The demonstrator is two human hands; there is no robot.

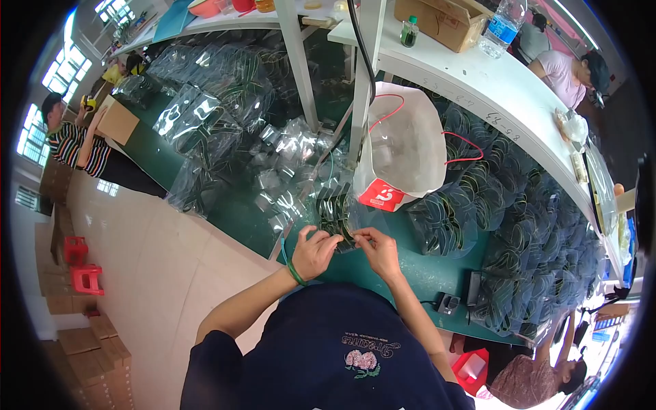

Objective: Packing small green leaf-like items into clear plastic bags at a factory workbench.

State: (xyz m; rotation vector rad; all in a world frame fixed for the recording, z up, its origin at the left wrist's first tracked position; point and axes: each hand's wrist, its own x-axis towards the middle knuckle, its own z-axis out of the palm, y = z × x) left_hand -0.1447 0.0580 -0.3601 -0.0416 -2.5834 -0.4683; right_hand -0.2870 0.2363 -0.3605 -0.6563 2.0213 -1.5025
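Over the near edge of the green table, my left hand (316,253) and my right hand (377,251) are close together, fingertips pinched. Both are at the near end of a stack of thin black bands (335,212) with pale edge lines; their exact kind is too small to tell. My right fingertips close on the end of a band. What the left fingertips hold is partly hidden by the hand. A green bangle (296,275) circles my left wrist. Small clear plastic bags (281,181) lie in a loose heap just beyond and left of my hands.
A white paper bag (408,147) with red handles stands beyond my right hand. Many black looped pieces in clear bags (533,232) cover the table's right side; more bagged pieces (212,89) lie far left. A small camera (447,303) sits near the right edge. Other people work around.
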